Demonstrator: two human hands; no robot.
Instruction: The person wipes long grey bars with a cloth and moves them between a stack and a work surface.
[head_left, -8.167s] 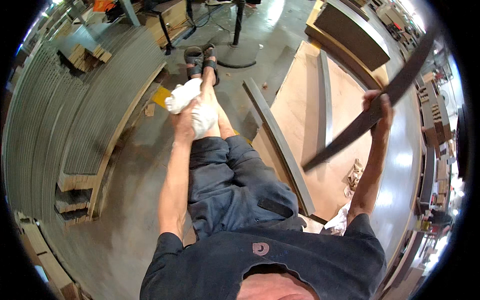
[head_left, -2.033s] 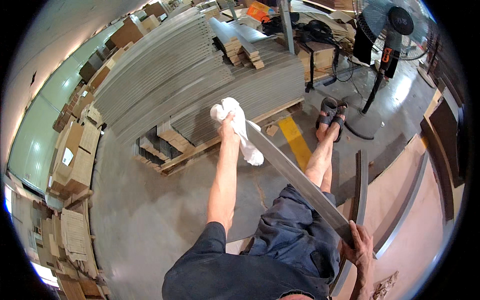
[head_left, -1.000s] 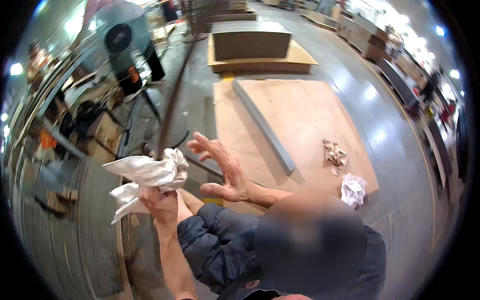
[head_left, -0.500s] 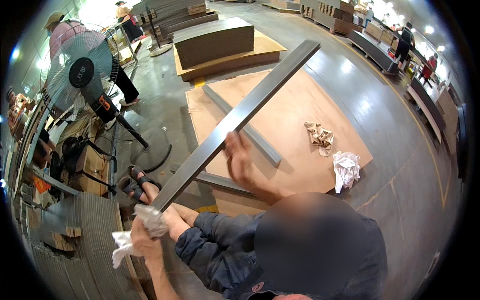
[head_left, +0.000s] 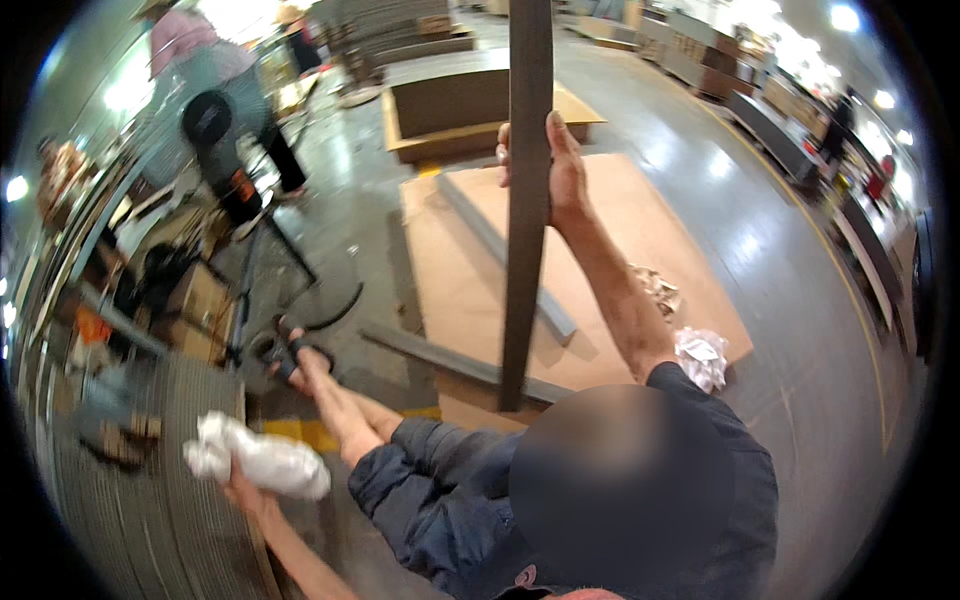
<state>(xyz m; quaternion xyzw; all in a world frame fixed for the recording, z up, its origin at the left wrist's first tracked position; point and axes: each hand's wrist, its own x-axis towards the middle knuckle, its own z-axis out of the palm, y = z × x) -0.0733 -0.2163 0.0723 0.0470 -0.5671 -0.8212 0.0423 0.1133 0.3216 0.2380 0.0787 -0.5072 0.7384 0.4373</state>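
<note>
We're sitting on the workshop floor here, holding a long flat dark grey metal strip [head_left: 527, 200] upright with our right hand [head_left: 560, 165], fingers wrapped round its edge up high, arm stretched out. Its lower end is coming down near the close edge of the big flat brown board [head_left: 640, 230] lying on the floor ahead of us. Our left hand [head_left: 240, 485] is down at the near left, closed on a crumpled white rag [head_left: 262, 462].

What's bugging us: we're gripping that strip one-handed and far from its foot, so it could be tipping or twisting out of our fingers and dropping across our legs or smacking the board. The edge also looks thin, so sliding fingers may be getting nicked.

Counting, biggest first: one board, one upright strip, two more grey strips [head_left: 505, 250] lying on or by the board, two crumpled wads [head_left: 700, 355] at the right, plus one rag in hand.
</note>
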